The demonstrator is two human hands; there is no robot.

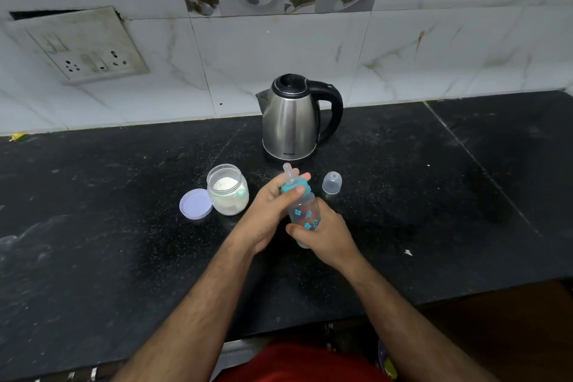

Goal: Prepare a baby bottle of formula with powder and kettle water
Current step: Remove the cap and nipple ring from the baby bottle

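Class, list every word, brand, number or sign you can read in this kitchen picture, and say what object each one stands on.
"MILTON": small dark print low on the front of the steel kettle, just above its base; the last letters are faint.
Baby bottle: only teal flower and leaf prints show, no readable words or numbers.
Powder jar: no label visible.
Socket plate on the wall: any markings are too blurred to read.

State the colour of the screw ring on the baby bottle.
Teal-blue screw ring, matching the prints on the baby bottle; head view.
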